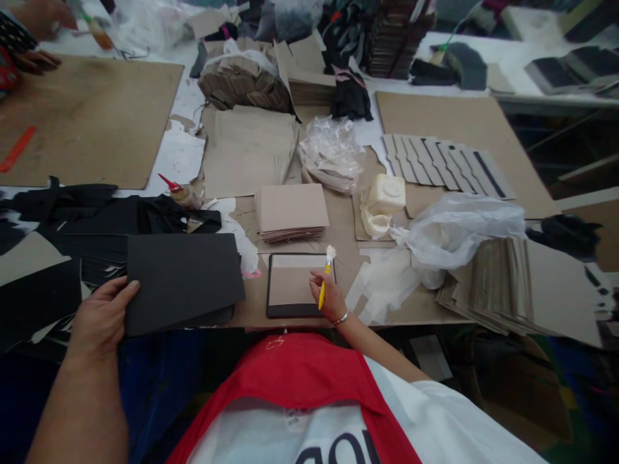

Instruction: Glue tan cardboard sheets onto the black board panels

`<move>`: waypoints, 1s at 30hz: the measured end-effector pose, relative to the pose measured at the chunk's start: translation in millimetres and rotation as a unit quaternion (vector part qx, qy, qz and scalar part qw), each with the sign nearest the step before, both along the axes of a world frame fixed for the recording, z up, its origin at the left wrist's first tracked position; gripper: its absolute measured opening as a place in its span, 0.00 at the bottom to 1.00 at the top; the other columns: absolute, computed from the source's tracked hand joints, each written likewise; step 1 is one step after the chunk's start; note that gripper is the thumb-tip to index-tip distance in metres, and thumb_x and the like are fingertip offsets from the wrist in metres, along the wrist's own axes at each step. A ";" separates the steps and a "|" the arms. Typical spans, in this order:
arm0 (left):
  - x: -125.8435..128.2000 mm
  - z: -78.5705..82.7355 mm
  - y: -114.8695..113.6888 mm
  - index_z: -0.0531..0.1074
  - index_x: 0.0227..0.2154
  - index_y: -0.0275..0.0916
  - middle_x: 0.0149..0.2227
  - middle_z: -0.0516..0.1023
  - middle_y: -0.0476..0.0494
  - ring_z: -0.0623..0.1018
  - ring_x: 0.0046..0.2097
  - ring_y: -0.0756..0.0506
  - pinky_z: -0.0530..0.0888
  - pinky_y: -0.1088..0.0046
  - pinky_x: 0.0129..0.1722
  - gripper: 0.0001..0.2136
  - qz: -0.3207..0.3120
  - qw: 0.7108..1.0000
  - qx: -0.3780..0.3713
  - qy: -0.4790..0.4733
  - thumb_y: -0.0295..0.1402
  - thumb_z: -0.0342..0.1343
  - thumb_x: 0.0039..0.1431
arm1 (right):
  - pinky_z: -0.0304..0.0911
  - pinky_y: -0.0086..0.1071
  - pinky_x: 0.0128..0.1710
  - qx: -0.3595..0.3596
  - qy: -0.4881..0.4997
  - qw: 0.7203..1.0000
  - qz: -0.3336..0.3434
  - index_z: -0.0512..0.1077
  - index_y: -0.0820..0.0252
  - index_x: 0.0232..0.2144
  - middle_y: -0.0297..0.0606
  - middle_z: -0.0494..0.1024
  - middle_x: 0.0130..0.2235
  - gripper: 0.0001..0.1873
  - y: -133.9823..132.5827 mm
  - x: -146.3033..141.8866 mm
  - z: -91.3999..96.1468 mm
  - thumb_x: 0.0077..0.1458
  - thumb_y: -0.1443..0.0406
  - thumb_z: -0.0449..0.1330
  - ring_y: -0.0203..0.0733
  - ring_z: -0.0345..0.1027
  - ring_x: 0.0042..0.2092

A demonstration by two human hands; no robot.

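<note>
My right hand (329, 298) is closed round a yellow-handled brush (325, 278) whose white bristles point up, above the right side of a black-edged board with a brown card panel (294, 285). My left hand (104, 312) grips the near left edge of a black sheet (184, 278) that lies on a stack of black sheets to the left of that board. A pile of brown card pieces (291, 211) sits just behind the board.
A white glue tub (384, 201) and plastic bags (457, 229) lie to the right, with stacked cards (512, 283) at the near right. A red-tipped glue bottle (180, 190) lies left of centre. Another person's hands (33, 26) work at the far left.
</note>
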State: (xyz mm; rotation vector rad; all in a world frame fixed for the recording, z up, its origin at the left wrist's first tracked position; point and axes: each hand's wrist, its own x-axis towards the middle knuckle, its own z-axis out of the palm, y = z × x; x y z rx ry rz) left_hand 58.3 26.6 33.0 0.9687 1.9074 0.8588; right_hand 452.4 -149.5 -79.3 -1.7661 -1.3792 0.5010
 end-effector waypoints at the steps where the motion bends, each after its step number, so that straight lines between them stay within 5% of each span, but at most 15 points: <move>1: 9.3 -1.3 -5.3 0.73 0.34 0.48 0.29 0.79 0.60 0.78 0.37 0.43 0.77 0.64 0.34 0.17 -0.002 1.000 0.014 -0.027 0.41 0.64 0.37 | 0.71 0.36 0.42 -0.002 0.028 1.000 -0.003 0.62 0.56 0.48 0.41 0.76 0.40 0.16 3.3 -5.1 5.6 0.58 0.61 0.53 0.40 0.74 0.40; 4: 52.3 -16.5 -25.1 0.73 0.33 0.44 0.27 0.78 0.57 0.77 0.31 0.49 0.76 0.71 0.34 0.19 0.003 0.994 0.014 -0.106 0.37 0.67 0.32 | 0.71 0.36 0.41 0.000 0.100 0.995 -0.025 0.60 0.56 0.47 0.43 0.74 0.44 0.15 8.5 -12.4 19.1 0.58 0.59 0.52 0.39 0.74 0.40; 7: 105.6 -43.8 -50.0 0.73 0.36 0.40 0.28 0.78 0.51 0.77 0.31 0.49 0.76 0.70 0.35 0.22 -0.056 0.986 -0.027 -0.157 0.41 0.66 0.35 | 0.71 0.35 0.39 0.002 0.126 0.990 -0.063 0.59 0.55 0.44 0.43 0.74 0.46 0.13 3.7 -3.6 21.5 0.59 0.57 0.51 0.38 0.74 0.39; 13: 176.2 -102.9 -83.5 0.73 0.39 0.35 0.34 0.79 0.43 0.77 0.35 0.46 0.73 0.70 0.37 0.22 -0.223 0.969 -0.042 -0.101 0.47 0.56 0.47 | 0.67 0.33 0.30 -0.077 0.005 0.986 -0.148 0.59 0.58 0.40 0.39 0.75 0.33 0.13 -20.9 38.2 -4.2 0.56 0.57 0.54 0.41 0.72 0.32; 18: 192.7 -125.5 -82.1 0.74 0.34 0.35 0.31 0.78 0.43 0.77 0.34 0.45 0.71 0.70 0.36 0.16 -0.335 0.934 -0.007 0.123 0.44 0.52 0.52 | 0.64 0.34 0.32 -0.153 -0.076 0.977 -0.124 0.61 0.60 0.40 0.41 0.75 0.35 0.10 -27.0 57.0 -29.9 0.56 0.62 0.52 0.42 0.71 0.33; 23: 197.1 -136.1 -79.2 0.72 0.34 0.36 0.30 0.77 0.44 0.76 0.33 0.45 0.70 0.70 0.36 0.12 -0.364 0.908 0.001 0.208 0.40 0.54 0.54 | 0.62 0.34 0.32 -0.200 -0.112 0.967 -0.106 0.63 0.62 0.42 0.44 0.75 0.37 0.12 -21.5 61.2 -43.4 0.57 0.63 0.51 0.44 0.71 0.35; 27: 195.3 -138.3 -81.8 0.69 0.44 0.33 0.41 0.76 0.36 0.75 0.41 0.43 0.71 0.65 0.43 0.16 -0.367 0.886 0.079 0.272 0.38 0.53 0.56 | 0.62 0.33 0.31 -0.214 -0.176 0.958 -0.076 0.66 0.64 0.45 0.48 0.77 0.38 0.18 -20.2 70.5 -30.8 0.57 0.58 0.51 0.45 0.72 0.35; 30: 198.8 -132.7 -96.4 0.66 0.50 0.34 0.50 0.71 0.32 0.71 0.51 0.40 0.67 0.61 0.51 0.18 -0.438 0.819 0.181 0.322 0.36 0.49 0.59 | 0.62 0.31 0.31 -0.163 -0.201 0.962 -0.084 0.65 0.63 0.50 0.50 0.77 0.42 0.24 -17.3 84.0 -1.3 0.58 0.54 0.49 0.45 0.72 0.36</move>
